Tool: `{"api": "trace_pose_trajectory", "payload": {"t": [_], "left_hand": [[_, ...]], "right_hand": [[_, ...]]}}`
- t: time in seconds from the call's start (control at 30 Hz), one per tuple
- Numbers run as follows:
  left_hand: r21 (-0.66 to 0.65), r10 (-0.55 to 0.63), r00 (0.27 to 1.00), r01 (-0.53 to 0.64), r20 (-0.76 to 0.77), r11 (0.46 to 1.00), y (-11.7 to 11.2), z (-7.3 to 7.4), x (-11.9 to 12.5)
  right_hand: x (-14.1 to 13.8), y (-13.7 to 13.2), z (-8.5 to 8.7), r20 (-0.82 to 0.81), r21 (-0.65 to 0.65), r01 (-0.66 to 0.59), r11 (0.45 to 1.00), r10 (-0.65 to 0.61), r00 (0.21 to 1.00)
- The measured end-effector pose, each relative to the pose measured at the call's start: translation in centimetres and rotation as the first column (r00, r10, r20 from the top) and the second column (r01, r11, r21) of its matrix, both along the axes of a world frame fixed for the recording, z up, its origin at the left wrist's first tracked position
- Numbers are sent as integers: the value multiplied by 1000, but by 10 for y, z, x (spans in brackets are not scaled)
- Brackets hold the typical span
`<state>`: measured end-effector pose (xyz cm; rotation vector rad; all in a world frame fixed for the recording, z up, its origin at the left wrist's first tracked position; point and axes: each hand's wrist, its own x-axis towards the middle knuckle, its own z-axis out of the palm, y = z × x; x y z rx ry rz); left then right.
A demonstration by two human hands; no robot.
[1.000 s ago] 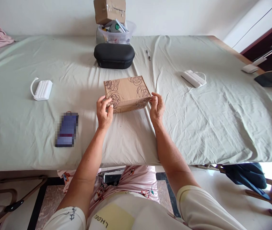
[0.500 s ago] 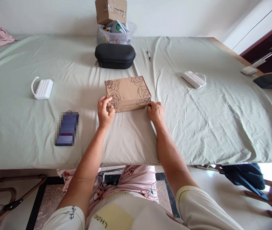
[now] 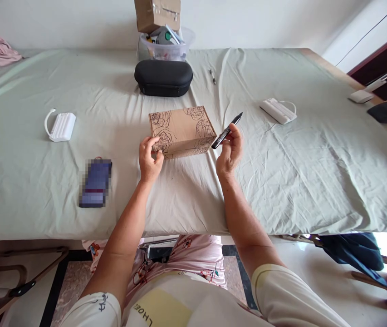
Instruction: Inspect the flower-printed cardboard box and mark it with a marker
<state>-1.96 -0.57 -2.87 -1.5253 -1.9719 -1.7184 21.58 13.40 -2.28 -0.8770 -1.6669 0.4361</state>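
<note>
A small cardboard box [image 3: 183, 122] lies in front of me, with dark scribbled loops near the corners of its top and along its front side. My left hand [image 3: 150, 159] grips the box's front left corner, fingers on the top edge and thumb at the front. Just right of the box, my right hand [image 3: 230, 147] is raised with a black marker pen [image 3: 226, 134] between its fingers. The marker slants, its narrow end pointing up and away to the right and its other end close to the box's right corner.
A black zip case [image 3: 163, 78] sits behind the box, with a plastic tub [image 3: 166, 51] of odds and ends beyond. White power banks lie left [image 3: 63, 126] and right [image 3: 278, 111]. A blurred phone [image 3: 95, 184] is at the near left, and a pen [image 3: 213, 77] lies farther back.
My right hand has lifted from the box's front right corner and turned over, bringing the marker into clear view. My left hand and the box have hardly moved.
</note>
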Motion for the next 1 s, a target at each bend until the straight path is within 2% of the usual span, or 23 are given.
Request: {"api": "trace_pose_trajectory", "payload": {"t": [0.07,0.17,0.3,0.37,0.43,0.53,0.6,0.7,0.83,1.0], "left_hand": [[-17,-12,1000,12,12,1000,-1,1,0],[-21,-31,999,32,19,999,-2,2,0],[3,-37,999,37,33,999,-2,2,0],[-5,-38,998,38,50,999,-2,2,1],[-23,-30,998,31,55,999,-2,3,2],[-51,-23,999,25,42,998,-3,5,2],[-57,-34,998,37,48,998,-5,6,1],[-27,-89,992,92,85,995,-7,7,-3],[10,-145,975,145,166,989,-10,8,-6],[56,-169,947,160,274,986,-10,10,-1]], "right_hand": [[-7,-7,4,-19,66,30,997,-28,999],[-16,-21,11,-14,100,60,993,-59,998],[-23,-48,19,-36,203,-12,979,20,999],[-26,-62,20,28,283,-103,953,99,995],[-30,-75,17,147,324,-248,913,210,967],[-39,-88,12,305,319,-477,819,388,870],[-44,-92,10,374,303,-551,778,434,819],[-48,-93,9,432,262,-552,792,415,801],[-48,-90,10,399,251,-461,851,343,850],[-50,-90,11,390,261,-404,877,287,875]]}}
